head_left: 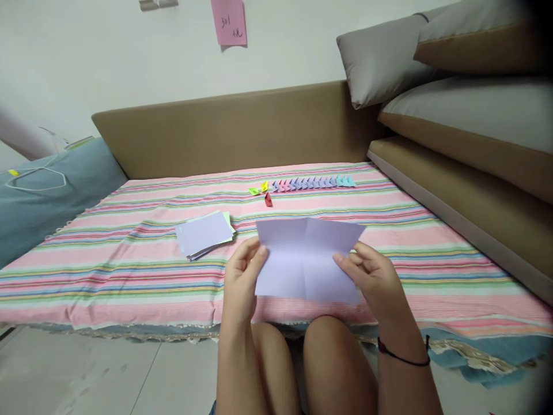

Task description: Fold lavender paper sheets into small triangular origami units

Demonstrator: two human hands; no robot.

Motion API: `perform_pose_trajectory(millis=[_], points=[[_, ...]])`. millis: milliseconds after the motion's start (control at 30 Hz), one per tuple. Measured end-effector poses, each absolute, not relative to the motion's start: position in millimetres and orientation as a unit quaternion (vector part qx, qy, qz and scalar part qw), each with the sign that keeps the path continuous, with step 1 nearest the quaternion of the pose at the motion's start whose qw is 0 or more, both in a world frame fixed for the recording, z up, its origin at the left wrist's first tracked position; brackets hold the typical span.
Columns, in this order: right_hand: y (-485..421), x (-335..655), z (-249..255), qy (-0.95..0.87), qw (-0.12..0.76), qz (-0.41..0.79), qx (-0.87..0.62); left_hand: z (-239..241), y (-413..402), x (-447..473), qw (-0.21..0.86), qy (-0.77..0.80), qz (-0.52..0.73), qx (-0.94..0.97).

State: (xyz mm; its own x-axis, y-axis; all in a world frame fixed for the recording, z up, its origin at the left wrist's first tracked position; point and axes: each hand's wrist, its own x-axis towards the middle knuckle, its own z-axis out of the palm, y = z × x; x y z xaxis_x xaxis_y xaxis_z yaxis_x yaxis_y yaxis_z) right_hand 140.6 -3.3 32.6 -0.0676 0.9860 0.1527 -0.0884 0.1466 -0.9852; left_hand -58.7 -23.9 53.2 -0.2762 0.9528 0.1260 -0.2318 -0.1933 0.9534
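Observation:
A sheet of light purple paper [283, 271] is held up above the near edge of the striped cloth, with a crease running down its middle. My left hand [245, 266] pinches its left edge, thumb on the face towards me. On the right edge, my right hand [365, 271] grips it the same way, its other fingers partly hidden behind the sheet. Left of my left hand lies a stack of coloured paper [205, 233], light purple on top with green edges showing. Beyond the sheet is a row of small folded paper pieces [311, 183] in blue, purple and pink.
Near the row's left end lie a red folded piece [268, 200], a yellow one [264, 186] and a green one [253, 191]. The striped cloth [108, 248] covers the seat before a brown backrest [233, 132]. Grey cushions [384, 57] are piled on the right.

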Motion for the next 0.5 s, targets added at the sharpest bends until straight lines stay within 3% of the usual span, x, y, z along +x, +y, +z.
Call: perform_pose_trajectory(millis=[133, 233, 500], points=[[-3, 126, 34, -0.488, 0.608, 0.469, -0.414, 58, -21, -46, 0.583, 0.307, 0.691, 0.298], [-3, 113, 34, -0.536, 0.599, 0.423, -0.418, 57, -19, -32, 0.645, 0.245, 0.662, 0.294], [-1, 106, 35, -0.776, 0.463, 0.193, -0.382, 48, -15, -21, 0.538, 0.33, 0.717, 0.296]])
